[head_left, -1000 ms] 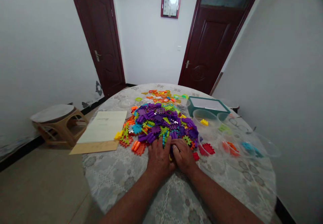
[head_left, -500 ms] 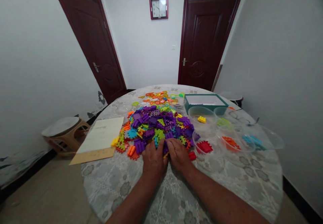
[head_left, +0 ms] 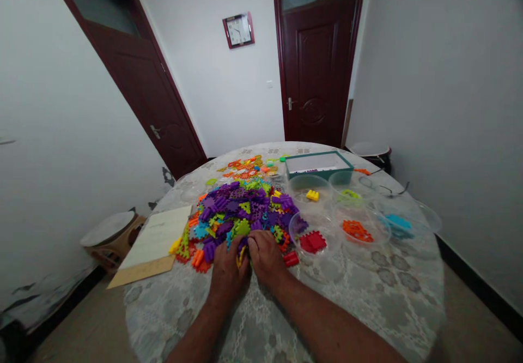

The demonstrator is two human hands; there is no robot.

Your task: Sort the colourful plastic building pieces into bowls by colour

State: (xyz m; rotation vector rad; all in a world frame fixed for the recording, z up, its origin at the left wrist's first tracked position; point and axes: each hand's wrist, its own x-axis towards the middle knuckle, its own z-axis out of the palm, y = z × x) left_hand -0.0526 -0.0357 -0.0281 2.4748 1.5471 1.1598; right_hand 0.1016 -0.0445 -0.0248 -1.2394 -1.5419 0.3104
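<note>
A heap of interlocking plastic building pieces [head_left: 232, 206], mostly purple with green, blue and orange ones, lies in the middle of the table. At its near edge both hands are close together. My left hand [head_left: 229, 267] is closed around a yellow building piece [head_left: 241, 256], which shows between its thumb and fingers. Beside it, my right hand [head_left: 267, 256] has its fingers curled in and the thumb pressed against them. Whatever sits in the right fingers is hidden. A dark purple bit shows between the two hands. Just right of them lies a red piece [head_left: 291, 259].
Clear plastic bowls stand at the right, holding a red square piece [head_left: 312, 241], orange pieces [head_left: 357, 231], blue pieces [head_left: 399, 225] and a yellow piece [head_left: 312, 195]. Behind is a green-rimmed box [head_left: 318, 174]. Paper [head_left: 159, 237] lies left; glasses [head_left: 392, 191] far right.
The camera view has turned and tilted, so everything sits differently in the frame. Both hands stay together at the heap's near edge; more of the yellow building piece shows in the left hand.
</note>
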